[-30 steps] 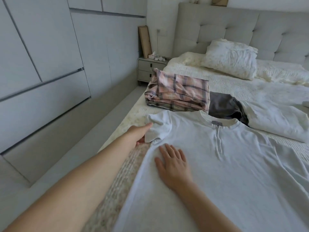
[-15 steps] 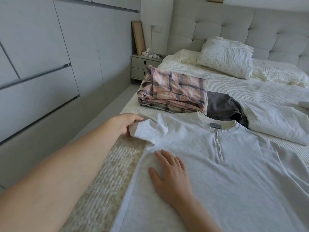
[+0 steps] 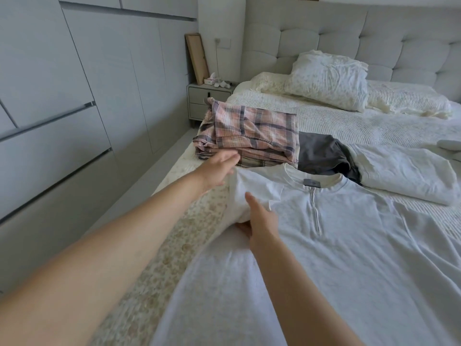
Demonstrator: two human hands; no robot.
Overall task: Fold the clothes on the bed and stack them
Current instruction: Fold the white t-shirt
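White T-shirt (image 3: 336,245) flat on bed (image 3: 374,126), just before plaid stack (image 3: 252,136); I read sleeve fold in hand; left hand (image 3: 217,171) blurred beside sleeve, grip unclear; right hand (image 3: 262,221) pinches folded sleeve; next: press flat, fold side inward.

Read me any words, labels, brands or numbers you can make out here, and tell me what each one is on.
None can be read.
Grey neck tag on the white shirt: a small mark, too small to read.
Tissue box on the nightstand: print too blurred to read.
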